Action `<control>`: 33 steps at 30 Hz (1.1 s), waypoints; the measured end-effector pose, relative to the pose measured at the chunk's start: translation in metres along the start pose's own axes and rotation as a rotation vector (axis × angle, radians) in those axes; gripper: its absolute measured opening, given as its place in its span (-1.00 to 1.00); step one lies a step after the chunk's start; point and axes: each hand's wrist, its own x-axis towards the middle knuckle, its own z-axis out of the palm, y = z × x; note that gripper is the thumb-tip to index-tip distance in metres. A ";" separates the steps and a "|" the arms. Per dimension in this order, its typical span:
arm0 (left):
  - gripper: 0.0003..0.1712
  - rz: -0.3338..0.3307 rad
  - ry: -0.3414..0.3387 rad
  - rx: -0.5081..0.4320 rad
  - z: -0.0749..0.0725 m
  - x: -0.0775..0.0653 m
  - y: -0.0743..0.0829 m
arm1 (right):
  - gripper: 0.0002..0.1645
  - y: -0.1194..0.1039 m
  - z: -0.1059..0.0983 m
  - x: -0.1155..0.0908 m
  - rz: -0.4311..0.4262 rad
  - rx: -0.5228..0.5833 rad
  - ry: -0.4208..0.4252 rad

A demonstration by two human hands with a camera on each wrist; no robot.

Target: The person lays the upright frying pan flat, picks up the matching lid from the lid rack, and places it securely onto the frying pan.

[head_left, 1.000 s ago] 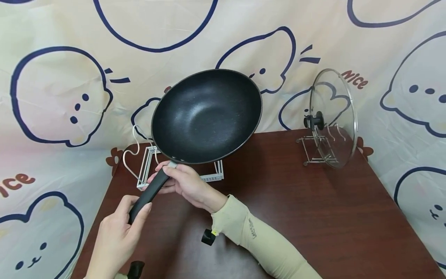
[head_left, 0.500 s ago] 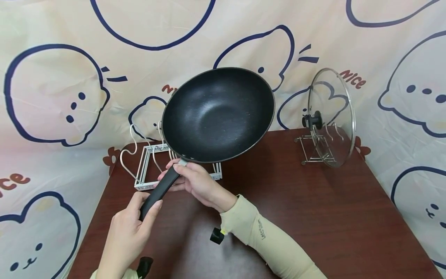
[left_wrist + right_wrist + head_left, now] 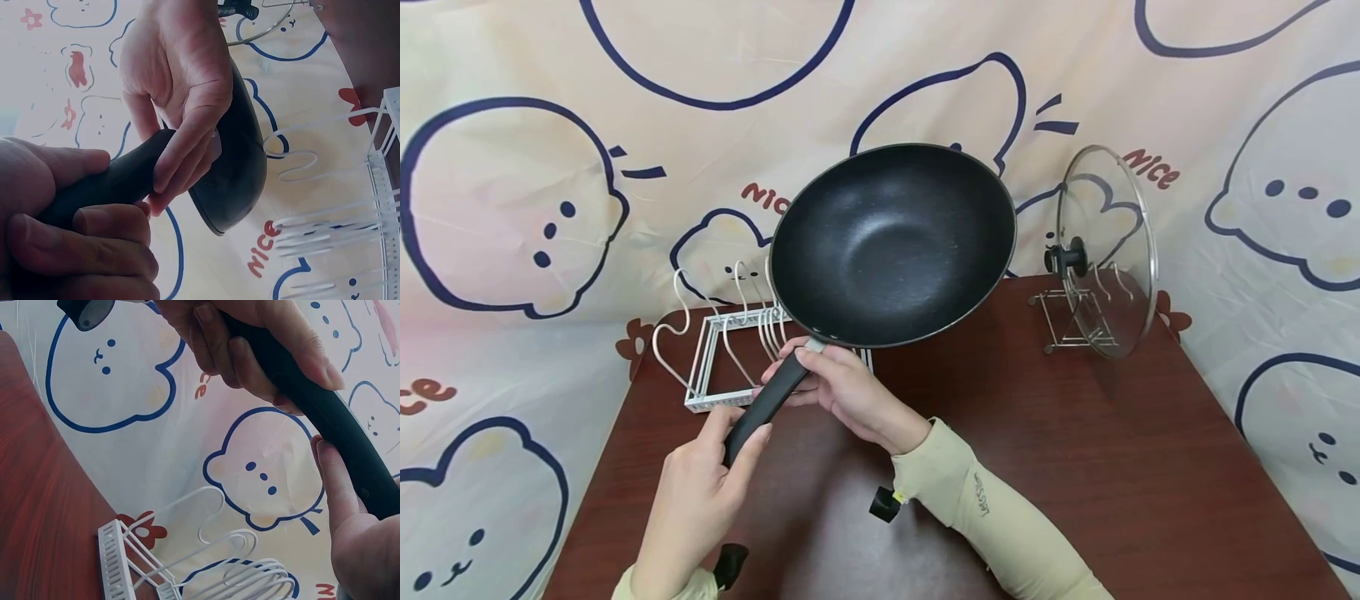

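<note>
Across the lower frame, brown bench (image 3: 1075, 467); upper centre, black wok (image 3: 895, 242) tilted, its long handle (image 3: 767, 407) running down-left. Right grip (image 3: 853, 390), nearer the bowl, pinches the handle's upper end, wok just up-right of it, while left grip (image 3: 696, 487) curls round the lower end.

The head view is evenly lit, with soft glare on the counter (image 3: 1112, 450), while the left wrist view looks hazy, bleached upper-left
</note>
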 end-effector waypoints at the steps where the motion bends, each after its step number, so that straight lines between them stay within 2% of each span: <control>1: -0.75 0.011 0.004 0.002 0.001 0.001 0.000 | -0.69 0.000 -0.002 -0.001 -0.001 0.002 0.004; 7: -0.74 0.058 0.025 -0.001 0.009 0.004 0.002 | -0.72 -0.001 -0.010 -0.004 -0.008 0.018 0.021; 22: -0.75 0.090 0.041 -0.019 0.030 0.006 0.011 | -0.73 -0.003 -0.026 -0.015 0.003 0.017 0.074; 33: -0.75 0.097 0.049 -0.032 0.045 0.010 0.017 | -0.77 -0.004 -0.040 -0.019 0.001 0.060 0.076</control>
